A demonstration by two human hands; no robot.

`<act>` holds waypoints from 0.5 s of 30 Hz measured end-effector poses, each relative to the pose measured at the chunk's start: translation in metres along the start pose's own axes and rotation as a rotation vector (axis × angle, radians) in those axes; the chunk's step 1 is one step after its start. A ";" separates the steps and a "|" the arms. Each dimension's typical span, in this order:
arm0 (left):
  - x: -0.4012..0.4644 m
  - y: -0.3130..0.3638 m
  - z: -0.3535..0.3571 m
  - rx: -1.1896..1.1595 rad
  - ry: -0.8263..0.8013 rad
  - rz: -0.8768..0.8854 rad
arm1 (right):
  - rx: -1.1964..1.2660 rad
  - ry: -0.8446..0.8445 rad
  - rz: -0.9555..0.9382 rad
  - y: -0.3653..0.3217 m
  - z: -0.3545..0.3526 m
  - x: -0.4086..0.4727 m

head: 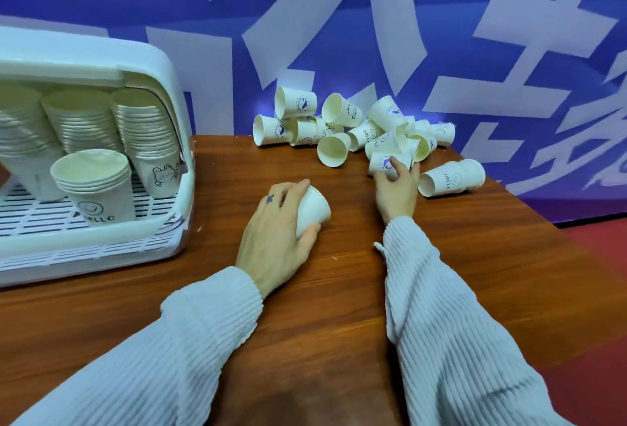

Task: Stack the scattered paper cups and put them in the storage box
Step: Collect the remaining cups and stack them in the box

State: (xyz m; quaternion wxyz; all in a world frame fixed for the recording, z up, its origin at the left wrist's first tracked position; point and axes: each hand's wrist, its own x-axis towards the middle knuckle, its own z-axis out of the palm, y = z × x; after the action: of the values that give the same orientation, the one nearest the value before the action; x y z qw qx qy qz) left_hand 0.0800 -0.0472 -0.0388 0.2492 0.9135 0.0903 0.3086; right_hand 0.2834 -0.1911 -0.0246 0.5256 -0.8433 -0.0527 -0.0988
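**Both hands on paper cups beside the storage box**

Left hand (275, 226) grips a plain cup (312, 212) lying on its side on the wooden surface (305, 307), just right of the open white storage box (169, 93). Right hand (397, 192), farther right of the box, closes its fingers around a printed cup (381, 163) at the near edge of the scattered cup pile (353, 127). Inside the box, stacked cups (91, 154) stand on the slotted tray

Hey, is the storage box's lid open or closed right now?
Open. The storage box front is uncovered, so the cup stacks on its slatted tray are in plain view.
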 end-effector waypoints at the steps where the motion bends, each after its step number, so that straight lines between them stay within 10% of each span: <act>1: 0.001 0.000 0.000 -0.002 0.002 0.003 | 0.014 -0.003 -0.003 0.001 0.000 0.005; 15: -0.002 0.008 -0.011 -0.257 -0.023 -0.247 | 0.157 -0.012 0.033 -0.006 -0.004 -0.026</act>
State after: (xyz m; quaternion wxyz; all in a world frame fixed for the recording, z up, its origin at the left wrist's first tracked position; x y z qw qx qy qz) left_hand 0.0724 -0.0506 -0.0281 0.4008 0.8597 0.1587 0.2741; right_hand 0.2562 -0.1915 -0.0236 0.5913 -0.8009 -0.0496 -0.0805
